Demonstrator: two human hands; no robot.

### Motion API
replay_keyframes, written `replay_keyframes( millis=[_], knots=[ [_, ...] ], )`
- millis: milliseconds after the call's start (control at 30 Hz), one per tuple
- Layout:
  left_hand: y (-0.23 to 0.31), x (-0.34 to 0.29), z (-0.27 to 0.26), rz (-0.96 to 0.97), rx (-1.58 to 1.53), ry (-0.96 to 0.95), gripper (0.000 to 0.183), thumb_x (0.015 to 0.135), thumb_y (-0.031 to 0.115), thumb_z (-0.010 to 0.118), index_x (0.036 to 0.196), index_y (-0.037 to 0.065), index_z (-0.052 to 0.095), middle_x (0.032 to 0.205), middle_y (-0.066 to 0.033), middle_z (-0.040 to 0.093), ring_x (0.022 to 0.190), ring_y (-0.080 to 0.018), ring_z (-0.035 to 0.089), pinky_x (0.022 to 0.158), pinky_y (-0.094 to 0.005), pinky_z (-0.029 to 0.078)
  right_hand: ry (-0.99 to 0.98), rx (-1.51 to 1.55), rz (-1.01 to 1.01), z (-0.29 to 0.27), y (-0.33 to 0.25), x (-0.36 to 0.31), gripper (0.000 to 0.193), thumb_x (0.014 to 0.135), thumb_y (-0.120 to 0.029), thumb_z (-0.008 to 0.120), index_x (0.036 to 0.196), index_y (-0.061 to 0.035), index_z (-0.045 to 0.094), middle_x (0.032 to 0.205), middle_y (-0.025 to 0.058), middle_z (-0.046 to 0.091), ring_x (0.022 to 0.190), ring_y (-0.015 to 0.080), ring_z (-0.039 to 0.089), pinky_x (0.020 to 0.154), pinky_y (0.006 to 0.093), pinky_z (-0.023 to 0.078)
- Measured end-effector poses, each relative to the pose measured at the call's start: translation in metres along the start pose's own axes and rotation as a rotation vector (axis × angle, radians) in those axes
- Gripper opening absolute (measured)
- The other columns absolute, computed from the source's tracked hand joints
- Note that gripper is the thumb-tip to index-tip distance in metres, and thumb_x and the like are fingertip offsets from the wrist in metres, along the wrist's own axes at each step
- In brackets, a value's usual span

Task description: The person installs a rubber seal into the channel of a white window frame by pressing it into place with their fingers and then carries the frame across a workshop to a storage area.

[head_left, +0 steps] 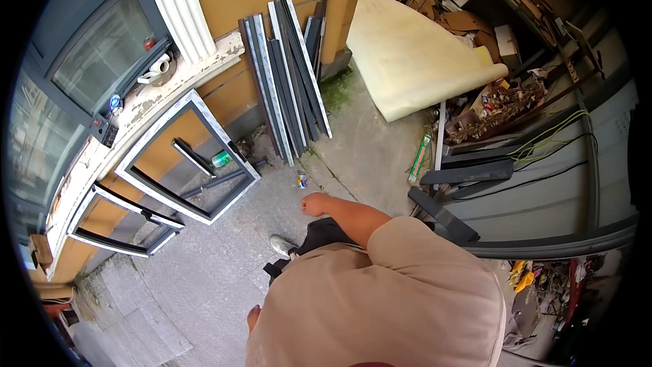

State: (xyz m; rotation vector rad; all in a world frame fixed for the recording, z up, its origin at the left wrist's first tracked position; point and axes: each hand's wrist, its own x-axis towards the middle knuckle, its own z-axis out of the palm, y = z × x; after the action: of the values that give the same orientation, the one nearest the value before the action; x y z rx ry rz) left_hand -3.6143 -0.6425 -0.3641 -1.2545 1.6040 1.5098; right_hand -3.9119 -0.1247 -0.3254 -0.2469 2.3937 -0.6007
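Observation:
My right hand hangs in front of me over the concrete ground, its fingers curled in, with nothing showing in it. Just beyond it on the ground lies a small blue and white wrapper or can, apart from the hand. Of my left hand only a small part shows beside my shirt; the rest is hidden, so its grip cannot be made out. To the left, a large window frame and a smaller window frame lean against the wall under the sill.
Long dark metal profiles lean on the ochre wall. A cream sheet lies at the far right near cardboard and scrap. Closer stand grey panels, with a green tube beside them. A white sill juts out at left.

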Motion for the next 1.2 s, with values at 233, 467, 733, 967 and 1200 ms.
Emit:
replay_keyframes(
  millis=[233, 467, 733, 967, 1200],
  knots=[
    [0.270, 0.045, -0.108, 0.418, -0.270, 0.243, 0.053, 0.112, 0.042, 0.053, 0.156, 0.013, 0.055, 0.143, -0.0100, 0.068, 0.124, -0.0231, 0.068, 0.102, -0.0382, 0.053, -0.074, -0.046, 0.397, -0.030, 0.019, 0.018, 0.048, 0.096, -0.044, 0.064, 0.118, -0.0031, 0.079, 0.126, 0.0240, 0.075, 0.120, 0.0442, 0.070, 0.101, 0.0543, 0.056],
    [0.274, 0.024, -0.026, 0.239, -0.113, 0.129, 0.044, 0.110, 0.031, 0.060, 0.147, 0.007, 0.060, 0.126, -0.0103, 0.075, 0.105, -0.0216, 0.074, 0.088, -0.0368, 0.056, 0.255, 0.094, 0.192, -0.110, -0.055, 0.131, 0.049, 0.098, -0.037, 0.067, 0.135, -0.0050, 0.068, 0.133, 0.0203, 0.070, 0.124, 0.0403, 0.066, 0.105, 0.0511, 0.054],
    [0.096, -0.030, 0.035, -0.120, -0.105, 0.150, 0.042, 0.110, 0.035, 0.059, 0.142, 0.007, 0.064, 0.114, -0.0062, 0.076, 0.095, -0.0212, 0.073, 0.081, -0.0414, 0.058, 0.353, -0.066, -0.319, -0.246, -0.265, 0.286, 0.053, 0.098, -0.028, 0.073, 0.145, -0.0070, 0.060, 0.137, 0.0191, 0.065, 0.130, 0.0404, 0.061, 0.107, 0.0510, 0.052],
    [-0.034, -0.034, 0.040, 0.079, 0.258, 0.191, 0.045, 0.111, 0.034, 0.054, 0.142, 0.002, 0.062, 0.116, -0.0125, 0.077, 0.105, -0.0265, 0.075, 0.085, -0.0450, 0.060, 0.398, -0.304, -0.415, -0.293, -0.375, 0.398, 0.068, 0.097, -0.028, 0.074, 0.157, -0.0061, 0.050, 0.156, 0.0150, 0.054, 0.146, 0.0347, 0.050, 0.121, 0.0454, 0.044],
    [0.119, -0.044, -0.004, -0.128, -0.717, 0.415, 0.044, 0.112, 0.032, 0.057, 0.147, 0.006, 0.060, 0.126, -0.0105, 0.075, 0.109, -0.0211, 0.074, 0.086, -0.0356, 0.057, 0.361, -0.547, -0.317, -0.278, -0.383, 0.471, 0.080, 0.094, -0.037, 0.077, 0.161, -0.0068, 0.045, 0.162, 0.0169, 0.049, 0.149, 0.0382, 0.047, 0.123, 0.0479, 0.042]
  ],
)
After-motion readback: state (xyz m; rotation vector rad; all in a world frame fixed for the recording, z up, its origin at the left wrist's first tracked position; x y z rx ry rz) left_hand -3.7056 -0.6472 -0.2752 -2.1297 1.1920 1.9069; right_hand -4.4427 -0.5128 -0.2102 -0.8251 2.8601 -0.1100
